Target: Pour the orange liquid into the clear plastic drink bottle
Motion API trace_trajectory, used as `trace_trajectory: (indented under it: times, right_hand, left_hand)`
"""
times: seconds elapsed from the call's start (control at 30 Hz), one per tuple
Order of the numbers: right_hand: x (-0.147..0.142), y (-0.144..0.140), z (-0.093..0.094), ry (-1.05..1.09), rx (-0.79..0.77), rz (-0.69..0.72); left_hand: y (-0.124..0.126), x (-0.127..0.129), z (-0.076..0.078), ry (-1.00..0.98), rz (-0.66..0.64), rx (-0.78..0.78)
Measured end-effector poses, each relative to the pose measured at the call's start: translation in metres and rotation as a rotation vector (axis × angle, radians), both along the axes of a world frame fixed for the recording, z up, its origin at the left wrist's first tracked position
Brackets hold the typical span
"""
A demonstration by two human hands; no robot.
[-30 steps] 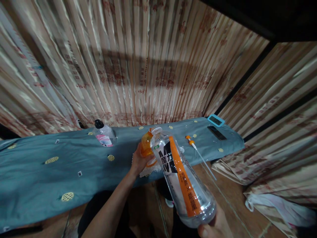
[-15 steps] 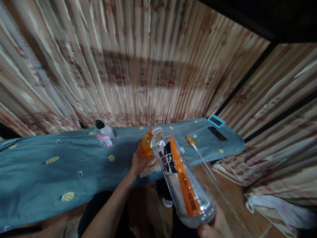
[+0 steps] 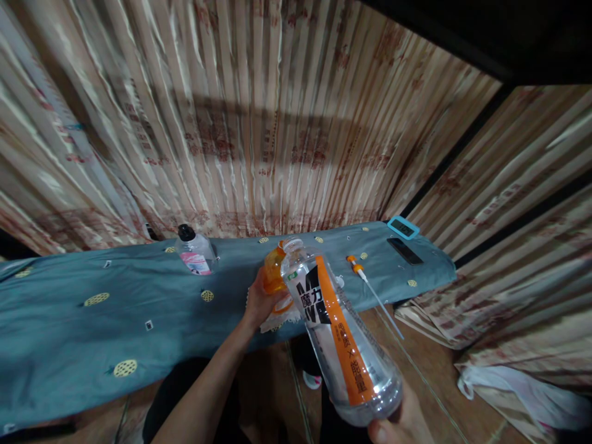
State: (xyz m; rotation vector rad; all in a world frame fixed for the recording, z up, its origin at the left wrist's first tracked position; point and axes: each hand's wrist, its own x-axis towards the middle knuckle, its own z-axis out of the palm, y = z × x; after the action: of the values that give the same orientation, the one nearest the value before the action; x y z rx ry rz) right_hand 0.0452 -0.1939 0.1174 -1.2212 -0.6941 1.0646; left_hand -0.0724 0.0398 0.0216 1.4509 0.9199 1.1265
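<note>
Carefully now: the right hand grips the base of the tilted clear plastic bottle; the left hand clasps the small orange container above the blue-clothed table. Mouths should meet closely, tilting slowly.

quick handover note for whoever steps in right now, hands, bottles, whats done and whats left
Left hand: closed round a small orange plastic bottle, held upright just over the near edge of the blue-green cloth-covered table.
Right hand: grips the base of a large clear plastic bottle with an orange and black label, uncapped, tilted so that its mouth is against the top of the orange bottle.
Done: both bottles are lifted and brought mouth to mouth. The large one looks almost empty.
Left: whether anything is flowing cannot be seen. A white pump tube with an orange collar and a clear bottle with a black cap lie untouched on the table.
</note>
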Motion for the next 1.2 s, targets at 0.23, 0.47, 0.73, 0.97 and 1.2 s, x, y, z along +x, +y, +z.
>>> trace_trajectory:
  times: [0.23,0.47,0.73,0.97,1.2]
  right_hand:
    - [-0.0020,0.0012,-0.0020,0.049,0.056,-0.005]
    - [0.0011,-0.0008,-0.0028,0.015,0.018,0.007]
    - [-0.0011,0.0015,0.0040,0.003,0.038,0.015]
    - [-0.0009,0.0007,0.0033,0.036,0.034,0.017]
    - [-0.0037,0.0028,0.0040,0.051,0.072,0.006]
  left_hand:
    - [0.0004,0.0005,-0.0022,0.002,0.010,0.007]
    - [0.0023,0.0003,-0.0057,0.028,0.013,0.047]
    - [0.0009,0.0009,-0.0039,-0.004,0.010,0.028]
    - [0.0009,0.0006,-0.0024,-0.008,0.007,0.022]
    - [0.0018,0.0007,-0.0050,0.006,0.022,0.022]
